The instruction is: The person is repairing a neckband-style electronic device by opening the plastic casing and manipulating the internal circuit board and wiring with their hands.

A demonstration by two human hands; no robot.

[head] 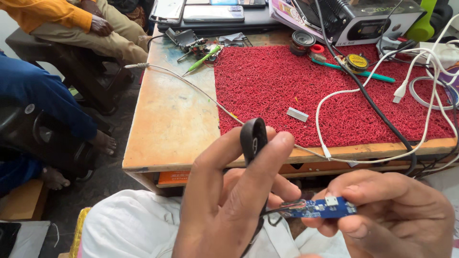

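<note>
I see my left hand (229, 200) pinching a small black oval shell (253, 138), glossy plastic, smooth, rounded at the top, held upright between thumb and forefinger just above the table (167, 119) edge. My right hand (392, 215) is closed on a narrow blue circuit board (319, 209), flat and rectangular, with a silver metal port on its upper face and tiny pale components dotted along it. Thin dark wires (287, 206) run off the board's left end toward the shell (I cannot tell where they join). Both items sit over my lap, on white cloth (129, 224), in front of the table.

The table is worn wood with yellowed, scuffed paint. On it lies a red mat (267, 91), coarse and loopy in texture, carrying a small grey metal strip (297, 114), a round tin (356, 61) with a yellow label, a teal-handled tool (377, 75) and white cables (334, 100). A green-handled tool (203, 59) lies on bare wood near the far edge. To the left, a person in an orange sleeve (48, 14) sits.
</note>
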